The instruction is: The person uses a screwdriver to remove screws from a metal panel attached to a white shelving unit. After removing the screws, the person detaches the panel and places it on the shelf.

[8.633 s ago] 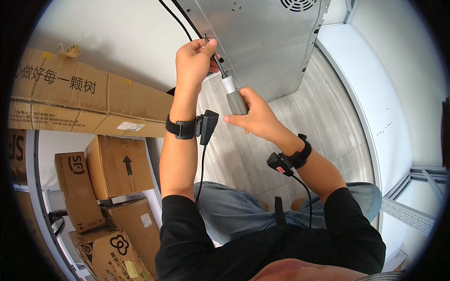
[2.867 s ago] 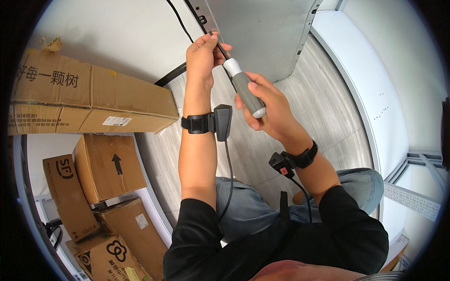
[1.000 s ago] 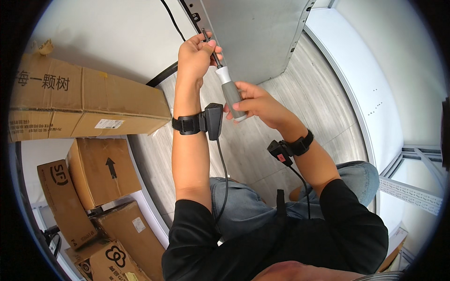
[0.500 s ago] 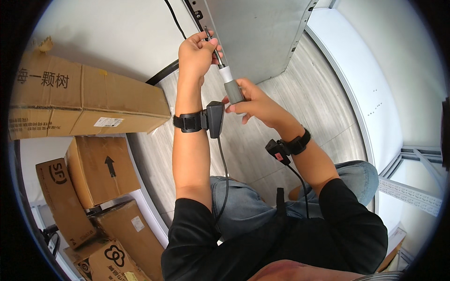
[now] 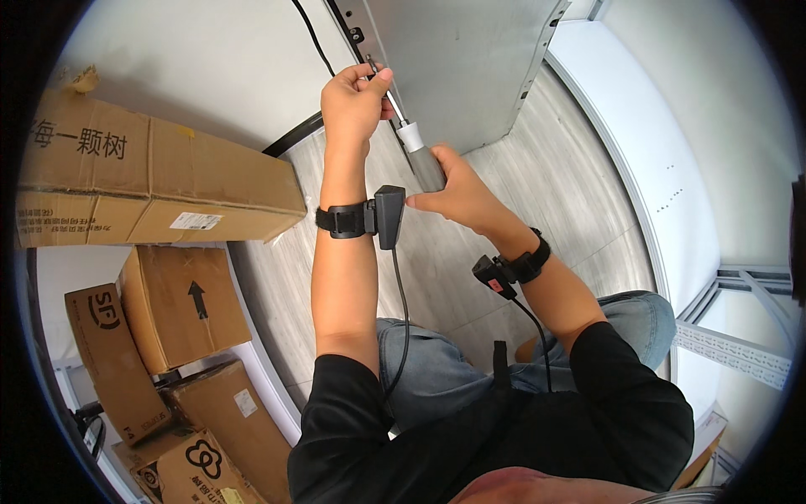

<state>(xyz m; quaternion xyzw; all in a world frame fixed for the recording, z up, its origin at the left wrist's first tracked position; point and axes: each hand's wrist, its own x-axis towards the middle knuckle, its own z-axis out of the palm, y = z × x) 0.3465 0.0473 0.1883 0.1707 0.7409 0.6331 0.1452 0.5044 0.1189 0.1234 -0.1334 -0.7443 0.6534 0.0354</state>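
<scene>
A screwdriver (image 5: 426, 166) with a grey handle, a white collar and a long metal shaft slants up and left from my right hand to my left. My right hand (image 5: 460, 191) grips the grey handle, its thumb on the near side and most of its fingers hidden. Near the tip, my left hand (image 5: 354, 101) pinches the shaft between thumb and fingers. The tip pokes out just above that hand, close to the dark edge of a grey metal panel (image 5: 462, 67). Whether it touches the panel, I cannot tell.
Brown cardboard boxes lie at the left, a long one (image 5: 227, 172) above and a smaller one with an arrow (image 5: 189, 302) below. A black cable (image 5: 312, 34) hangs by the white wall. Metal shelf framing (image 5: 739, 336) stands at the right. Pale wood-look floor (image 5: 579, 160) lies below.
The screwdriver handle has shifted slightly right and down. My right hand has turned on it, and its lower fingers have gone from sight. My left hand keeps its pinch near the tip.
</scene>
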